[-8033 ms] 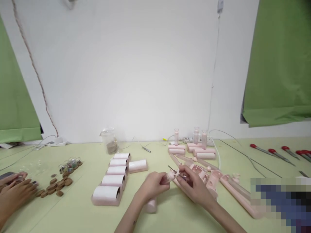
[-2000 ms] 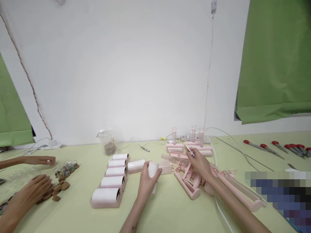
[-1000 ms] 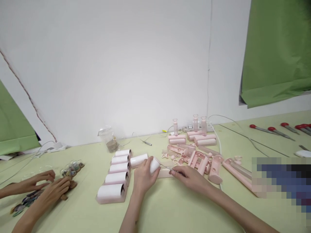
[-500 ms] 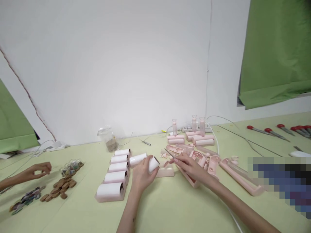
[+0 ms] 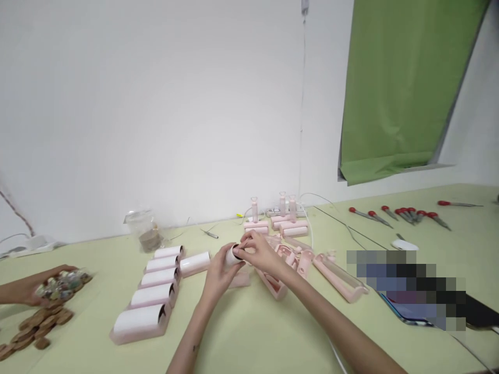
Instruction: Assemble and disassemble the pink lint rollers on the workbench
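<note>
The white roll (image 5: 233,256) looks short and smooth, with a dark rim or hollow at its upper end. It is tilted in the grasp of the left hand (image 5: 219,271), whose fingers and thumb curl round it. The right hand (image 5: 257,253) comes in from three o'clock, its fingertips gathered at the dark end; whether they pinch anything there, I cannot tell.

Taking the roll as the clock's centre, a loose white cylinder (image 5: 195,264) lies at nine, beside a row of wider white pieces (image 5: 158,277) on pale pink bases. Pink plastic parts (image 5: 304,265) spread at three, and clear upright tubes (image 5: 254,212) stand around one.

The table (image 5: 239,340) is a pale yellow-green. Red-ended tools (image 5: 413,214) lie just short of three, far off; brown discs (image 5: 46,323) sit between eight and nine, near another person's hand (image 5: 29,292). A plain white wall (image 5: 175,104) rises at twelve, with a green curtain (image 5: 390,93) toward two
</note>
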Motion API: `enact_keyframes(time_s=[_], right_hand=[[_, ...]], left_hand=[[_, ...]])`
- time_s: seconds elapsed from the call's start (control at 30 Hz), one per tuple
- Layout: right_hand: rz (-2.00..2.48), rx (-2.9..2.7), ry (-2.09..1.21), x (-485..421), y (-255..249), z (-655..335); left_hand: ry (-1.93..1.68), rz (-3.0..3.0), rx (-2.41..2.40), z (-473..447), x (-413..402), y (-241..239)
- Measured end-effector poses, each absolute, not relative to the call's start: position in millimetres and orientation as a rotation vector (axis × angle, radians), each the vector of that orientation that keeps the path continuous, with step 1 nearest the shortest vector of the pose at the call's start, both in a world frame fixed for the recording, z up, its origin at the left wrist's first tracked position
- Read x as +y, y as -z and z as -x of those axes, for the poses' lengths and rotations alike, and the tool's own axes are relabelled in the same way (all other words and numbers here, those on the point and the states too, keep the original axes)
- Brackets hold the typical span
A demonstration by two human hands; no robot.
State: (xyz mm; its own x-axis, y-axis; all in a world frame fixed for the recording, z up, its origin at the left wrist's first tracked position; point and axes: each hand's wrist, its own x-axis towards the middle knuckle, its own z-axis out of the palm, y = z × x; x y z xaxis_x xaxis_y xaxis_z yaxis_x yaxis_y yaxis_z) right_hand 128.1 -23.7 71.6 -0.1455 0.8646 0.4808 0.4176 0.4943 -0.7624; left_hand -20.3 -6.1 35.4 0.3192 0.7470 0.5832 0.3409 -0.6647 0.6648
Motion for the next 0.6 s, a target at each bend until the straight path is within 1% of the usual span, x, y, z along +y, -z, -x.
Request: enact_keyframes(time_s=[0.13,0.23,0.33,0.43,0.5,0.6], right_hand=[[1.069,-1.918,-0.697,-19,-72,-133],[1.011,-1.923,-0.730,-21,-78,-134],[0.957,-1.763,-0.658,-29,-83,-140],[0.807,-1.360,-0.585,-36,-83,-154],[0.726,-1.111,-0.589,-37,-79,-163],[0.747,-1.019,-0.627,-37,-71,-169]], left_hand=[[-1.294,-2.167,0.894,18,-4,-31],[-1.271,-2.190,0.884,19,-1,-28],[-1.324,-2.194,0.967,25,1,-31],[-1.322,-2.341,1.072,33,1,-39],[-1.151,-2.576,1.141,35,0,-43],[-0.785,-2.911,1.235,29,-1,-39]])
